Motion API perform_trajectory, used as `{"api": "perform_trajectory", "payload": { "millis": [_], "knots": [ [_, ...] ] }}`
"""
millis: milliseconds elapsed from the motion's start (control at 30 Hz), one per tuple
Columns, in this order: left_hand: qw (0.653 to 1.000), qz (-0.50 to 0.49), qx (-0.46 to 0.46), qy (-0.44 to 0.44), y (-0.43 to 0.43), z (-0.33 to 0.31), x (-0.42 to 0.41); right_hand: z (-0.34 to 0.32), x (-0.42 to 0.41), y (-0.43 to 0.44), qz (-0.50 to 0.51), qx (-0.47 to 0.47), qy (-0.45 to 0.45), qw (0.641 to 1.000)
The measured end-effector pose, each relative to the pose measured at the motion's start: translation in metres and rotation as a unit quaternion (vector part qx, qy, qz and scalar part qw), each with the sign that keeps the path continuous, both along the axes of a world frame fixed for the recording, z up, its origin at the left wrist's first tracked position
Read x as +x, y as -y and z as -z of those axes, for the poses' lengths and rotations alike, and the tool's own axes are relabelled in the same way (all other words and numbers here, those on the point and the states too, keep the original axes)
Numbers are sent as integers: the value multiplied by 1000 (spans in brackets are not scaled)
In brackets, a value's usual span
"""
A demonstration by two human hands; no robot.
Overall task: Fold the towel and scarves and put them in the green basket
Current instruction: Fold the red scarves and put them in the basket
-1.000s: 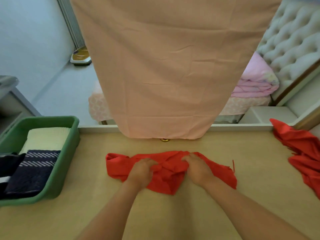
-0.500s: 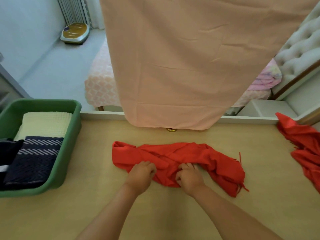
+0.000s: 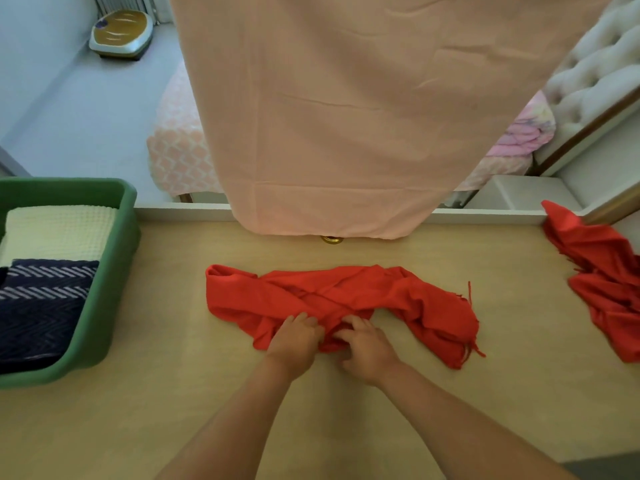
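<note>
The person is standing at the surface (image 3: 173, 393) and working on the red scarf (image 3: 311, 296), which is lying crumpled in a long band across the middle of the frame, its fringed end trailing toward the lower right. The left hand (image 3: 294, 341) and the right hand (image 3: 369, 348) are sitting close together at the scarf's near edge, almost touching, fingers curling into the bunched fabric and gripping it.

I am reading this as the start of folding this scarf: it is not yet lying flat, and no clean fold is showing. The next move is probably calling for the hands to part along the edge and draw the cloth out smooth before doubling it over.

The green basket (image 3: 128, 209) is waiting at the left of the frame, already holding a folded cream towel (image 3: 59, 233) and a navy patterned cloth (image 3: 45, 299). A second red scarf (image 3: 602, 278) is lying in a heap at the right edge, well apart from the first, so the task looks partly done.

The thumbs are tucking out of sight, so how deep the grip goes is not showing. The basket's left side and the second scarf are running off the frame, and a hanging peach cloth (image 3: 363, 116) is blocking most of the room beyond.
</note>
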State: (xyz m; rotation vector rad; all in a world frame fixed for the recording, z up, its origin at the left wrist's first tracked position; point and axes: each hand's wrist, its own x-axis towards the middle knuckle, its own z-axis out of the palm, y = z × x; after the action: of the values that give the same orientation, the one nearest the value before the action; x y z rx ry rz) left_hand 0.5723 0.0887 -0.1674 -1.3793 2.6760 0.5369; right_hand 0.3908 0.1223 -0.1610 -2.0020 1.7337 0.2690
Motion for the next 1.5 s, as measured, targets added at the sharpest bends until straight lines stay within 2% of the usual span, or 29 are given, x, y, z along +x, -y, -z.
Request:
{"api": "perform_trajectory", "payload": {
  "millis": [67,133,267,367,400,467,567,633,700,767,833,900,967,1000,1067,1133,1267,1400,1500],
  "knots": [
    [978,-83,23,-192,1,-4,5,1,-3,1,4,-28,0,1000],
    [929,-174,25,-325,3,-20,12,-1,-8,6,33,-73,18,997],
    [848,-315,-6,-425,16,-61,19,-19,-16,28,143,-148,91,974],
    [820,-367,-46,-438,29,-78,28,-35,-26,45,208,-137,177,952],
    [823,-367,-51,-430,33,-81,31,-41,-29,49,217,-147,188,947],
    [851,-340,-51,-396,38,-85,38,-57,-35,57,205,-224,173,937],
    [899,-266,26,-346,46,-88,49,-82,-38,62,169,-335,175,910],
    [934,-207,95,-275,51,-86,53,-92,-36,59,179,-327,189,908],
    [960,-176,95,-194,56,-79,57,-90,-31,52,194,-301,174,917],
    [955,-225,58,-183,62,-74,57,-89,-27,43,189,-280,150,929],
    [935,-302,9,-186,64,-77,55,-91,-30,36,175,-214,177,945],
    [916,-343,-42,-205,65,-86,53,-92,-37,32,108,-117,107,981],
    [886,-388,-81,-239,67,-98,52,-84,-48,32,74,-64,30,995],
    [870,-413,-92,-253,69,-103,54,-80,-53,33,100,-61,44,992],
    [855,-435,-112,-260,75,-106,55,-77,-62,37,210,-73,148,964],
    [862,-427,-107,-250,80,-107,55,-81,-67,41,280,-91,222,930],
    [890,-397,-70,-214,77,-102,46,-82,-57,39,229,-51,215,948],
    [928,-337,-110,-116,58,-85,33,-53,-45,30,163,-3,153,975],
    [972,-176,-126,-89,47,-67,17,-35,-48,19,128,-9,67,990]
  ]
}}
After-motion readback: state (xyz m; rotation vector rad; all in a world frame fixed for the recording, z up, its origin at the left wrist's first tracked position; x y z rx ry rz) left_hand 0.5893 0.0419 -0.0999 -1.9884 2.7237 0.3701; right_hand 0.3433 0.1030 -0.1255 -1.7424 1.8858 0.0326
